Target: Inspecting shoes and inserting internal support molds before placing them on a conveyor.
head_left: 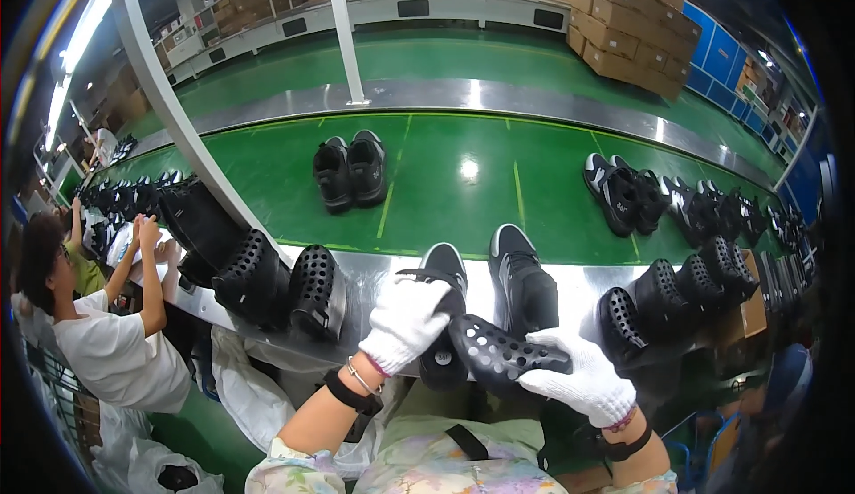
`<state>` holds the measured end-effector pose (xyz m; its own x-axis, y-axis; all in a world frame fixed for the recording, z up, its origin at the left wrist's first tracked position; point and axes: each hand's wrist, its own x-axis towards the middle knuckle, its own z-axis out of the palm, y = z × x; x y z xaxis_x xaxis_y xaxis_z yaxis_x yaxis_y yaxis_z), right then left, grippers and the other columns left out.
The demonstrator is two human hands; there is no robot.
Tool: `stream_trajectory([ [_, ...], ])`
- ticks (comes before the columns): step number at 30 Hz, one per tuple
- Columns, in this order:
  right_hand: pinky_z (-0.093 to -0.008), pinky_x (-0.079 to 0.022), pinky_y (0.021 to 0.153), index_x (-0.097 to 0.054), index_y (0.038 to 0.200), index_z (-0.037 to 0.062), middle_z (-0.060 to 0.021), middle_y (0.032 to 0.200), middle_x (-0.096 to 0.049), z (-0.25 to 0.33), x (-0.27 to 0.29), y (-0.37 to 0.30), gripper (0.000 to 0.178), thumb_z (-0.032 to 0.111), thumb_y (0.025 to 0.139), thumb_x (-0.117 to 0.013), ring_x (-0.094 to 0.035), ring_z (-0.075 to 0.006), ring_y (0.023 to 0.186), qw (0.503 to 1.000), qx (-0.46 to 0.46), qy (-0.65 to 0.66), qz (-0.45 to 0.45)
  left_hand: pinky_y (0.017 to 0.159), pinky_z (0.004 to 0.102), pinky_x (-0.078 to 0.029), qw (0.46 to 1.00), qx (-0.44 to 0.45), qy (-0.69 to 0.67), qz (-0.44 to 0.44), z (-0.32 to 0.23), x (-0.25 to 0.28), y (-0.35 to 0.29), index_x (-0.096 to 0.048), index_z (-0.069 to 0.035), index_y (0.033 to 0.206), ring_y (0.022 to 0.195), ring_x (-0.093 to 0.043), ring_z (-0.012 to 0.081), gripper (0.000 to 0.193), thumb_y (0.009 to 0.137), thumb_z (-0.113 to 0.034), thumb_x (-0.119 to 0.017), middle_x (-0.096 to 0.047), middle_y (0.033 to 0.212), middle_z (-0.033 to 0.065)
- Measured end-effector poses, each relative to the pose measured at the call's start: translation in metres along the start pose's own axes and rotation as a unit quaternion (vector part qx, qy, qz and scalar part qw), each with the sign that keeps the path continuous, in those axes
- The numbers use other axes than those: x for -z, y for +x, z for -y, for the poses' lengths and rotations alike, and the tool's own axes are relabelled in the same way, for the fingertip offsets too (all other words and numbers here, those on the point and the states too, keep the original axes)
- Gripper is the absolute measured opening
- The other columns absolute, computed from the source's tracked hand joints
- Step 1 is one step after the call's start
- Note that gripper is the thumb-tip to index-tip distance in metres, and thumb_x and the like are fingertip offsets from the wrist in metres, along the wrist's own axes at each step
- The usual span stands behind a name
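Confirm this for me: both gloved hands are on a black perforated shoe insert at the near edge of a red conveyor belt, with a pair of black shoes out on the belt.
Not quite. The conveyor belt is green, not red, as the head view shows. The rest stands: the left hand and right hand, both in white gloves, are on the black perforated insert, and a pair of black shoes sits on the belt.

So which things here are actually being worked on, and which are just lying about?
In hand:
- left hand on black shoe
- right hand holding perforated black insert
- second black shoe beside them

Lying about:
- shoe pair on the green belt
- perforated inserts at left
- stacked cartons
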<state>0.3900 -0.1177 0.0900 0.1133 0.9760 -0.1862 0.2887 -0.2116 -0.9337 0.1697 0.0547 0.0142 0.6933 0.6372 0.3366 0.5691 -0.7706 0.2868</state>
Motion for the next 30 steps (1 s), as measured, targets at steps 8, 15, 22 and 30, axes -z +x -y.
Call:
stream_trajectory([
  [8,-0.0424,-0.058,0.071,-0.064,0.106,0.0002,-0.0170,0.079,-0.072,0.004,-0.024,0.038,0.057,0.051,0.082,-0.074,-0.073,-0.0344,0.075,0.943,0.055,-0.327,0.024,0.083,0.0439,-0.051,0.997,0.010,-0.065,-0.035,-0.005,-0.009,-0.002,-0.073,-0.012,0.092,0.086,-0.067,0.0330,0.019,0.078,-0.026,-0.072,-0.071,0.087,0.0101],
  [15,-0.0436,-0.058,0.065,-0.060,0.111,0.0021,-0.0194,0.088,-0.071,0.004,-0.087,0.081,0.057,0.052,0.085,-0.073,-0.072,-0.0360,0.074,0.929,0.055,-0.365,-0.033,0.080,0.0430,-0.054,0.989,0.012,-0.124,-0.083,0.000,-0.004,-0.004,-0.073,-0.010,0.093,0.083,-0.069,0.0321,0.016,0.082,-0.022,-0.070,-0.072,0.088,0.0099],
  [22,-0.0452,-0.058,0.070,-0.061,0.116,0.0074,-0.0191,0.094,-0.071,-0.037,-0.090,0.107,0.051,0.044,0.083,-0.076,-0.072,-0.0379,0.081,0.931,0.122,-0.336,-0.070,0.079,0.0428,-0.054,0.989,-0.017,-0.135,-0.059,-0.002,0.002,-0.017,-0.070,-0.009,0.098,0.086,-0.068,0.0327,0.020,0.080,-0.018,-0.072,-0.070,0.091,0.0121],
  [30,-0.0413,-0.059,0.078,-0.061,0.121,0.0053,-0.0205,0.103,-0.071,-0.051,-0.091,0.112,0.049,0.031,0.083,-0.078,-0.073,-0.0358,0.091,0.938,0.067,-0.328,-0.090,0.078,0.0426,-0.053,0.985,-0.019,-0.095,-0.140,-0.007,-0.010,-0.027,-0.071,-0.011,0.103,0.089,-0.064,0.0333,0.031,0.074,-0.015,-0.079,-0.067,0.093,0.0102],
])
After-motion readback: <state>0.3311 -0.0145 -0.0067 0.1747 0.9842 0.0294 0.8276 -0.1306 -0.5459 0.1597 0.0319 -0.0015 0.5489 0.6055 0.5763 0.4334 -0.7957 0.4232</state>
